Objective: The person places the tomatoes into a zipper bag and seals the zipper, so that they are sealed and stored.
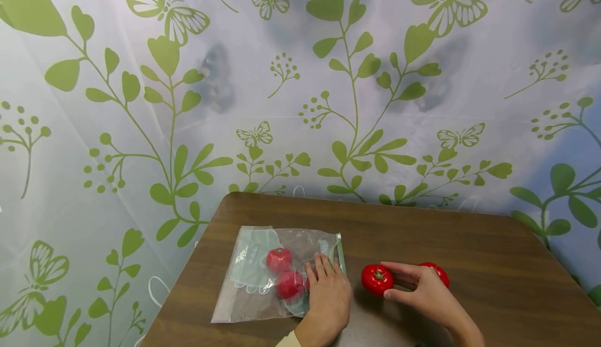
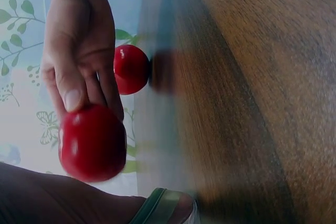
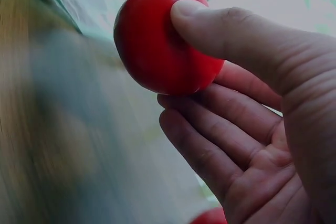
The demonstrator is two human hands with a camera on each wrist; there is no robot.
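Note:
My right hand [image 1: 424, 289] pinches a glossy red tomato [image 1: 374, 280] with a green stem between thumb and fingers, just right of the bag's mouth. In the right wrist view the thumb presses on the near side of this tomato [image 3: 149, 45]. A clear zip bag [image 1: 255, 305] with a pale green print lies flat on the table. Inside it show two tomatoes, one [image 1: 279, 260] behind the other [image 1: 290, 284]. My left hand [image 1: 328, 297] lies over the bag's open end and holds its edge; the green zip strip [image 2: 160, 205] crosses a digit in the left wrist view.
Another red tomato [image 1: 439, 271] sits on the table behind my right hand, partly covered by it. The brown wooden table [image 1: 507, 284] reaches back to a curtain [image 1: 300, 102] printed with green leaves and butterflies.

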